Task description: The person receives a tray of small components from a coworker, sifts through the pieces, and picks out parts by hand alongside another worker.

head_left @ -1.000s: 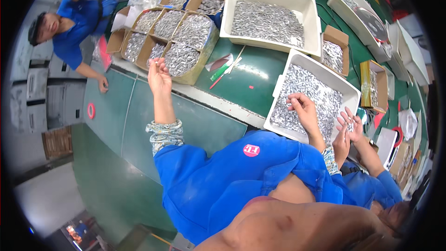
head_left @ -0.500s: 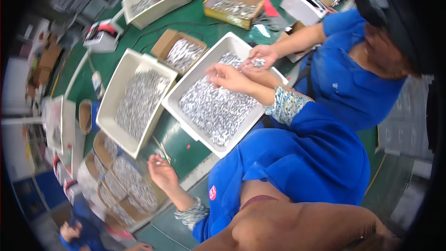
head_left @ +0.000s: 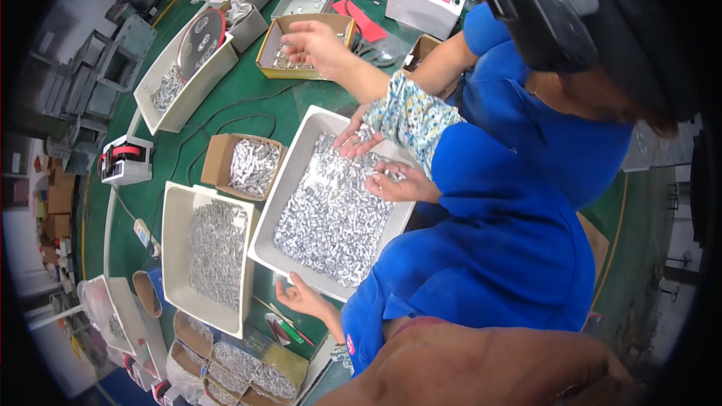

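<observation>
My right hand (head_left: 320,49) reaches out in front of a cardboard box with yellow sides (head_left: 297,73). Its fingers are stretched out and hold nothing I can see. Low in the picture, my left hand (head_left: 304,299) is open with fingers apart, just off the near corner of a large white tray (head_left: 263,248). A heap of small silvery metal pieces (head_left: 331,218) fills the tray. A co-worker in blue has both hands among them: one hand (head_left: 356,137) and the other (head_left: 404,183), palms up with some pieces.
A second white tray (head_left: 171,256) of thin metal pieces stands to the left. Beside it sits a small cardboard box (head_left: 218,158) of metal pieces. Tape dispensers (head_left: 126,162) and several cut cardboard containers (head_left: 192,331) stand around. A black cable (head_left: 226,116) crosses the green table.
My right hand has moved from over the large tray out to the yellow-sided box. My left hand is nearer the tray. The co-worker's hands have come down onto the pieces. The view has shifted.
</observation>
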A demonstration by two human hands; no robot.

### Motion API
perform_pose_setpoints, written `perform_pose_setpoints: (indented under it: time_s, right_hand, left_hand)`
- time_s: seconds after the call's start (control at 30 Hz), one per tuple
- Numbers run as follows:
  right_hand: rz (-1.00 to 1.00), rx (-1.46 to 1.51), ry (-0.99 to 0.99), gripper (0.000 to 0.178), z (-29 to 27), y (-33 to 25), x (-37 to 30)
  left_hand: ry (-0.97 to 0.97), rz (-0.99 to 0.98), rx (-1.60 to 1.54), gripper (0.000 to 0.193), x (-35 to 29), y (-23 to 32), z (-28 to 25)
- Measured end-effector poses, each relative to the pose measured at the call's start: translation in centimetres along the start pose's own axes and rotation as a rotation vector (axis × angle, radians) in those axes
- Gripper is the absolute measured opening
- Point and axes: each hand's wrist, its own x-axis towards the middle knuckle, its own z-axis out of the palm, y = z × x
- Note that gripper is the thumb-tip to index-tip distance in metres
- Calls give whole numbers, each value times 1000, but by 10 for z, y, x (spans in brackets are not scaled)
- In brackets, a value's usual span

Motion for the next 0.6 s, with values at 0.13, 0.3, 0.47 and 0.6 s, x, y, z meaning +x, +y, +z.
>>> perform_pose_setpoints:
  time_s: [0.13,0.3,0.47,0.6]
  right_hand:
    - [18,94,150,31,-29,-11,47]
    - [58,141,209,33,-50,-1,85]
    - [44,189,304,27,-54,1,109]
    - [41,142,299,24,-59,2,110]
  left_hand:
    - [-6,-47,63,32,1,8,15]
    - [-38,-130,169,36,0,22,19]
    - [9,-103,268,35,1,17,22]
    - [9,-200,182,35,0,20,24]
